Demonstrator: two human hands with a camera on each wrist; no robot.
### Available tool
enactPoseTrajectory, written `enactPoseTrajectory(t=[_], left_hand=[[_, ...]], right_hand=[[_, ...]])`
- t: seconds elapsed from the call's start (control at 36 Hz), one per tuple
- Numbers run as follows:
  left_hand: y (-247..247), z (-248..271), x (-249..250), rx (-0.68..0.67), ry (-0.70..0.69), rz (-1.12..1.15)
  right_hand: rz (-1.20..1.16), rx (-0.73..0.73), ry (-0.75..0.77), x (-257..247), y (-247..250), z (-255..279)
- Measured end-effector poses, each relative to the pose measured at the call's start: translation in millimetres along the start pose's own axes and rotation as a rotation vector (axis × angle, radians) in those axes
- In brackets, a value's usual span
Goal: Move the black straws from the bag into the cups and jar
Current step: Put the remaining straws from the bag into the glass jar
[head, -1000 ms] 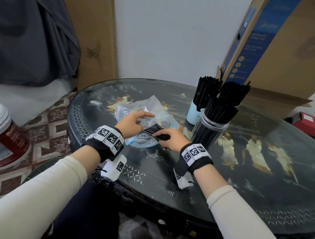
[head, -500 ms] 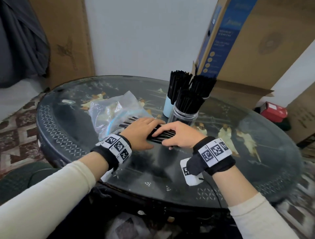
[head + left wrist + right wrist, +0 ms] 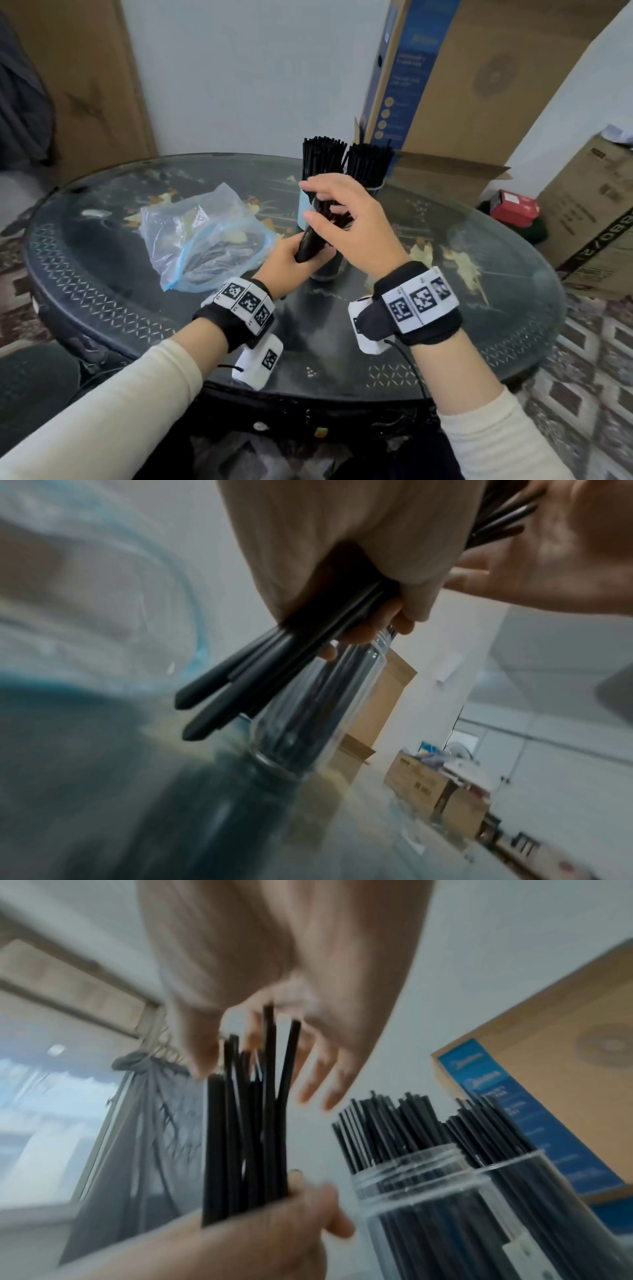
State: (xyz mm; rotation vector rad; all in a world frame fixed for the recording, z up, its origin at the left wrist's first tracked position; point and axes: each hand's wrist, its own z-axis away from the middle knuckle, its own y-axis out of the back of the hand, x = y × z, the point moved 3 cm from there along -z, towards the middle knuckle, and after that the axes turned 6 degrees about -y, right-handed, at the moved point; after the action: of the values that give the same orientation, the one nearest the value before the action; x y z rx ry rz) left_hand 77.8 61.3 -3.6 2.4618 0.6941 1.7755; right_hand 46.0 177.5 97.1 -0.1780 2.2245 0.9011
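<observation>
**A:** Since half a second ago you've lifted the bundle of thin black plastic straws (image 3: pixel 310 236) off the round dark glass-topped table (image 3: pixel 102 284); it lay flat under both palms then, and now it stands nearly upright, tipped a little away from you.

**B:** Who's holding it?

**A:** Your left hand (image 3: pixel 291 262) has its fingers wrapped tight round the lower end of the bundle. Your right hand (image 3: pixel 346 219) sits over the top, fingers loosely spread and touching the upper tips, evening them out rather than clenching.

**B:** And the crinkled clear plastic bag with the blue zip edge (image 3: pixel 202 240)?

**A:** Lying slack on the table to the left of your hands, with some dark straws seemingly left inside.

**B:** Where does the bundle go?

**A:** The clear glass jar (image 3: pixel 441 1199) stands just beyond and to the right of your hands, already crowded with straws. The pale blue cup (image 3: pixel 303 212) is behind the bundle, another packed container beside it. The bundle's long axis already runs close to vertical, so I'd judge you only need to carry it across and lower it; the left hand, gripping the base, is the one to steer.
</observation>
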Motion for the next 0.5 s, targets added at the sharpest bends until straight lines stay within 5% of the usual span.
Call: enactPoseTrajectory(t=[0.08,0.25,0.39,0.5], left_hand=[[-7,5,-8,0.034,0.055,0.076],[-12,12,-32,-0.009,0.209,-0.055],[-4,4,-22,0.1,0.088,-0.14],[-1,-1,-35,0.049,0.096,-0.339]], right_hand=[[0.056,0.065,0.08,2,-18,0],[0.207,-0.097,-0.023,17,-48,4],[0.098,0.013,0.036,9,-43,0],[0.191,-0.082,0.005,22,-49,-2]])
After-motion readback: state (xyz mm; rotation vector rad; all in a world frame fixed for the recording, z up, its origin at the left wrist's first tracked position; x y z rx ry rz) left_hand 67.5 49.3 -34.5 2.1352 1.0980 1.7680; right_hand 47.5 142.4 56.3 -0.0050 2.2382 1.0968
